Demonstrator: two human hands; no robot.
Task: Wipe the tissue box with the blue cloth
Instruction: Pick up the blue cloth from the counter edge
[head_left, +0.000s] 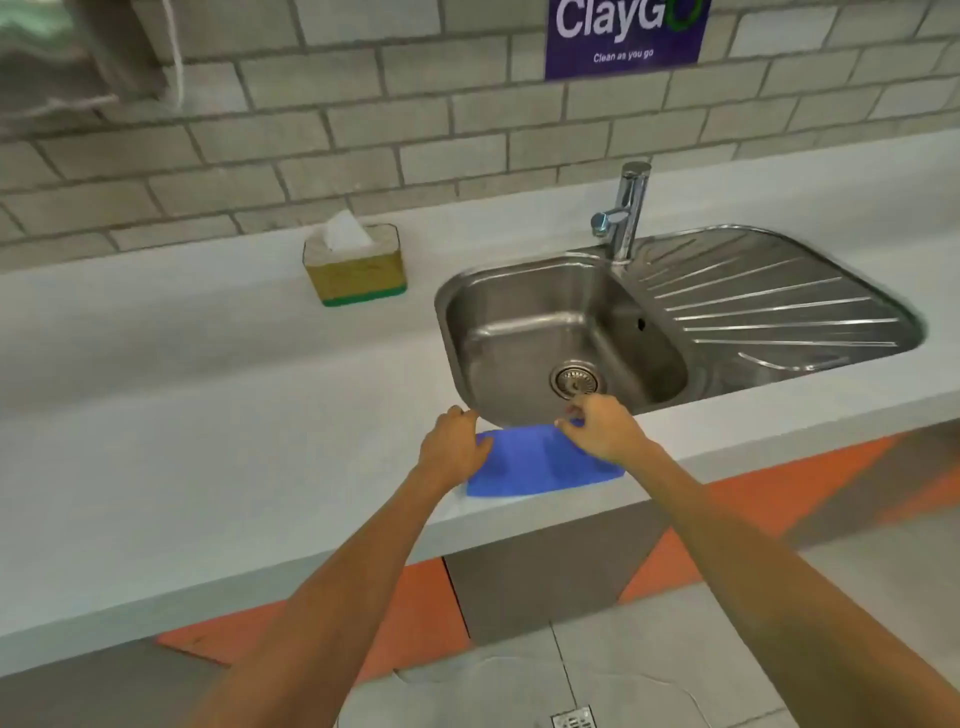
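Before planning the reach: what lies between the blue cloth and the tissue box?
Only bare counter between blue cloth and tissue box, in the head view.

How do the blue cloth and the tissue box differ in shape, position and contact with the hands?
The blue cloth lies flat at the counter's front edge, before the sink; the tissue box stands upright far back, near the brick wall. The cloth is plain blue; the box is yellowish with a green base and a white tissue sticking out. The left hand and right hand are at the cloth; neither touches the box. Both rest on the grey counter.
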